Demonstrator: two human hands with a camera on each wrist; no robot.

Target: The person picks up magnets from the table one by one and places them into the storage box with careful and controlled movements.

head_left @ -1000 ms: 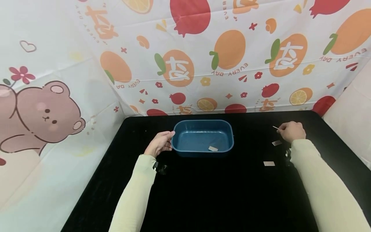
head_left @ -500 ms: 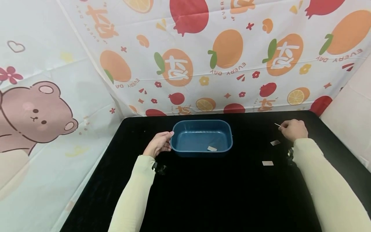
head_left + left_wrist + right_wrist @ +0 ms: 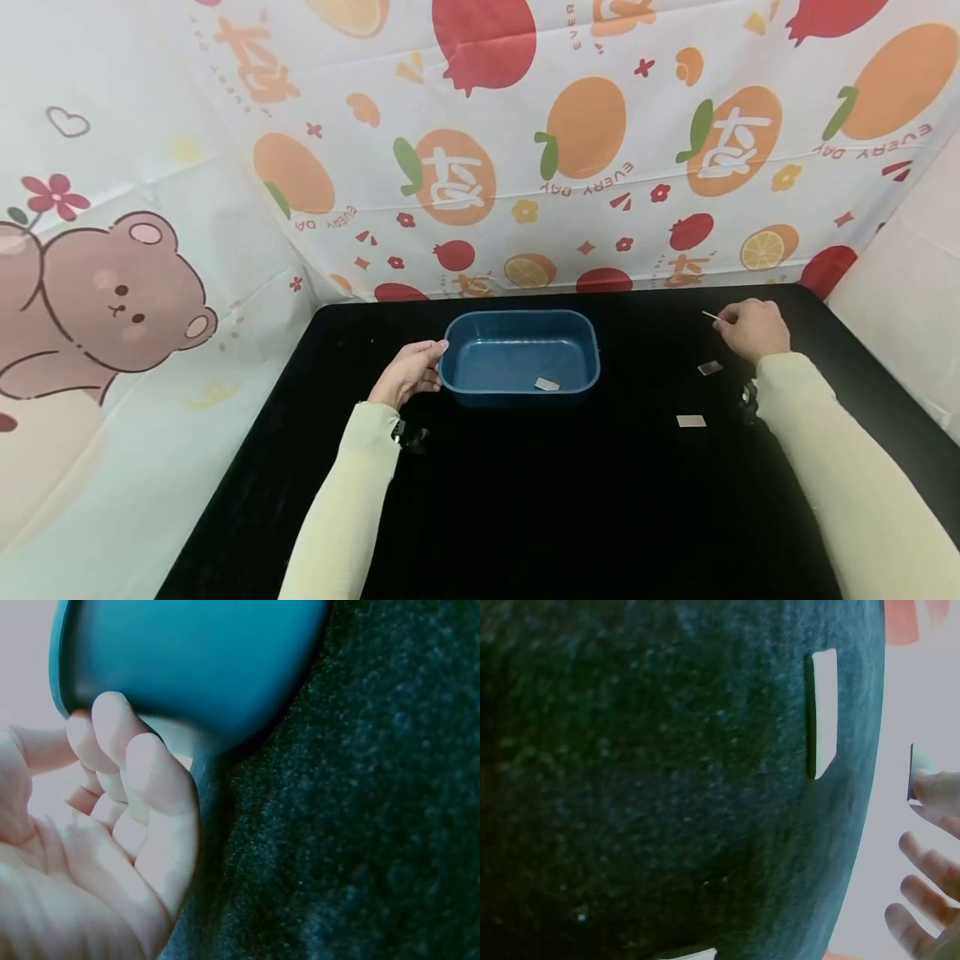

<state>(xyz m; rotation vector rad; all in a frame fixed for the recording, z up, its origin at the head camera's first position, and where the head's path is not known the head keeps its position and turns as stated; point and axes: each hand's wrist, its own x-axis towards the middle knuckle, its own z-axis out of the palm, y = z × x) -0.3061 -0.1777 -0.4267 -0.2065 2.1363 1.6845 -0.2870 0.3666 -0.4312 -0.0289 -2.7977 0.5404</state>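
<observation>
My left hand (image 3: 408, 371) grips the left end of a blue plastic tub (image 3: 487, 362), thumb at the rim and curled fingers against the outer wall. The left wrist view shows these fingertips (image 3: 161, 761) touching the tub's wall (image 3: 202, 660). Over the table's far right, my right hand (image 3: 753, 329) pinches a thin flat rectangular piece (image 3: 708, 315), seen nearly edge-on; thumb and finger cover part of it. In the right wrist view the held piece (image 3: 912, 776) has a dark face and pale edge. Inside the tub lies a similar small piece (image 3: 547, 384).
Two more flat rectangular pieces lie on the black table (image 3: 525, 500): a greyish one (image 3: 709, 367) below the right hand and a paler one (image 3: 691, 421) nearer the front. A fruit-print curtain (image 3: 495, 167) hangs behind the table, a bear-print sheet (image 3: 127, 292) at left.
My right hand has risen slightly and shifted a little left with the pinched piece. The left hand keeps its grip on the tub; the head view has swayed slightly.
</observation>
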